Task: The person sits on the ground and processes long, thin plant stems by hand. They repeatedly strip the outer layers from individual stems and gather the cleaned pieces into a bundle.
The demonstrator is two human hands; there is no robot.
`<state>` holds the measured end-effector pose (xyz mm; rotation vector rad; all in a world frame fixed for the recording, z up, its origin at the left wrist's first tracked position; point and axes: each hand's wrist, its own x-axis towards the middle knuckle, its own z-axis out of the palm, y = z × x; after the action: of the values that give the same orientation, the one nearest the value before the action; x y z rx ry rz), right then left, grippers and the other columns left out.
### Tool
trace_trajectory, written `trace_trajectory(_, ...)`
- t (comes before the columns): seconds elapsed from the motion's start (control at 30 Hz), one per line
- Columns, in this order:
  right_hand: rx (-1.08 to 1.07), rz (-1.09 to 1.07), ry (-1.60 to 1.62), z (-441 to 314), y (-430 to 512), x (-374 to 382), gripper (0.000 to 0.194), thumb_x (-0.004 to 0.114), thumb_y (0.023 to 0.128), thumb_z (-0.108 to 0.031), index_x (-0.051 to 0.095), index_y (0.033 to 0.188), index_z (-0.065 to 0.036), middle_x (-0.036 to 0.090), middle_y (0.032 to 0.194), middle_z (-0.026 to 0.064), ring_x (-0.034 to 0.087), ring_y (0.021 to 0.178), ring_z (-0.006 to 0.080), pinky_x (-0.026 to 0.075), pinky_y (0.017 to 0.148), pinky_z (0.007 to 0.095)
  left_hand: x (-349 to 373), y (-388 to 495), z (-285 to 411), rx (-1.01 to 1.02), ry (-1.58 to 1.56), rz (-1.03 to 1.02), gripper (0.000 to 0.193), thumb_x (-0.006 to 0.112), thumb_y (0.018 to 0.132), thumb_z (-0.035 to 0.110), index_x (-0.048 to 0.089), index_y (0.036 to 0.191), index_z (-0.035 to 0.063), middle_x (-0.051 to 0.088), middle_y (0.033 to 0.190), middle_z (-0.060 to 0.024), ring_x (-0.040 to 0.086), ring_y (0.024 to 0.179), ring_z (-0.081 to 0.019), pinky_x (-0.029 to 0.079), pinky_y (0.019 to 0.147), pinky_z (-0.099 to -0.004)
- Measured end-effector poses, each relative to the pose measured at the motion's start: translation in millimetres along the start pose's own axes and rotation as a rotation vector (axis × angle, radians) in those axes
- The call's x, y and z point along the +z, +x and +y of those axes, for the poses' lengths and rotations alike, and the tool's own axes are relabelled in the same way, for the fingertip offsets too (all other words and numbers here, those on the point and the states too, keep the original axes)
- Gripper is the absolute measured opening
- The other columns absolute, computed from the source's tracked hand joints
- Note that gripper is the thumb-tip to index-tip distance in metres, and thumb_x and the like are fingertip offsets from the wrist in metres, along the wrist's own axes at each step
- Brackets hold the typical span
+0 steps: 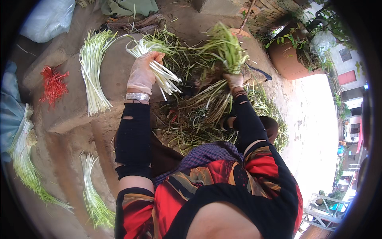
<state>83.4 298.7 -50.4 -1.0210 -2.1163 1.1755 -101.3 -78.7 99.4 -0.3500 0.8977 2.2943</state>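
Note:
My left hand [142, 71], in a pale glove, grips a bunch of peeled white stalks [164, 77] of a chive-like vegetable. Their cut white ends point down and right, and the green tips trail behind the fist. In my right hand [234, 80], also gloved, is a thicker bunch of unpeeled green-leaved stalks [227, 49], with its brownish ends hanging toward my lap. Under both hands lies a heap of stripped leaves and husks [197, 119]. To the left of my left hand, a larger bundle of white stalks [95, 73] rests on a stone slab [119, 67].
Red plastic ties [54, 85] lie at the slab's left. Two more stalk bundles, one long [25, 149] and one short [92, 188], are on the ground at lower left. A clear plastic bag [49, 21] sits upper left; a clay pot [288, 56] stands upper right.

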Motion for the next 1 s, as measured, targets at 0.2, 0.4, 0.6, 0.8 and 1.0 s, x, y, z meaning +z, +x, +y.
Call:
trace_trajectory(0.2, -0.016, 0.473, -0.046, -76, 91, -296, 0.083, 0.090, 0.061, -0.018, 0.051, 0.124, 0.019, 0.066, 0.115, 0.0235, 0.064, 0.099, 0.0261, 0.053, 0.086, 0.0316, -27, -4, -15, 0.090, 0.150, -0.020, 0.011, 0.062, 0.091, 0.005, 0.062, 0.095, -0.0058, 0.067, 0.084, -0.0121, 0.063, 0.065, -0.0182, 0.050, 0.058, -0.0277)
trace_trajectory(0.4, -0.030, 0.880, 0.073, -145, 54, -455, 0.061, 0.089, 0.066, -0.023, 0.067, 0.105, 0.017, 0.071, 0.112, 0.0225, 0.067, 0.098, 0.0281, 0.051, 0.092, 0.0321, -33, 6, -37, 0.143, 0.261, -0.032, 0.014, 0.064, 0.090, 0.007, 0.066, 0.095, -0.0057, 0.068, 0.082, -0.0106, 0.065, 0.068, -0.0172, 0.052, 0.060, -0.0275)
trace_trajectory(0.6, 0.162, 1.168, -0.376, -169, 36, -591, 0.104, 0.088, 0.059, -0.055, 0.055, 0.128, 0.016, 0.058, 0.136, 0.0248, 0.059, 0.121, 0.0305, 0.046, 0.105, 0.0335, -39, 17, -43, 0.204, 0.451, -0.083, 0.017, 0.066, 0.090, 0.012, 0.070, 0.092, -0.0049, 0.070, 0.080, -0.0088, 0.067, 0.069, -0.0157, 0.052, 0.062, -0.0250)
trace_trajectory(0.8, 0.340, 1.256, -0.695, -175, 5, -755, 0.100, 0.072, 0.066, -0.074, 0.063, 0.124, 0.007, 0.061, 0.134, 0.0202, 0.059, 0.123, 0.0287, 0.046, 0.104, 0.0367, -34, 28, -50, 0.179, 0.500, -0.073, 0.017, 0.067, 0.087, 0.013, 0.072, 0.087, -0.0035, 0.069, 0.077, -0.0073, 0.065, 0.067, -0.0147, 0.050, 0.061, -0.0252)
trace_trajectory(1.0, 0.327, 1.020, -0.961, -125, 25, -759, 0.091, 0.065, 0.072, -0.076, 0.068, 0.122, 0.001, 0.065, 0.128, 0.0201, 0.062, 0.118, 0.0341, 0.046, 0.101, 0.0388, -19, 9, -84, 0.079, 0.578, -0.196, 0.018, 0.062, 0.088, 0.012, 0.069, 0.080, -0.0030, 0.065, 0.070, -0.0064, 0.060, 0.062, -0.0149, 0.048, 0.060, -0.0264)
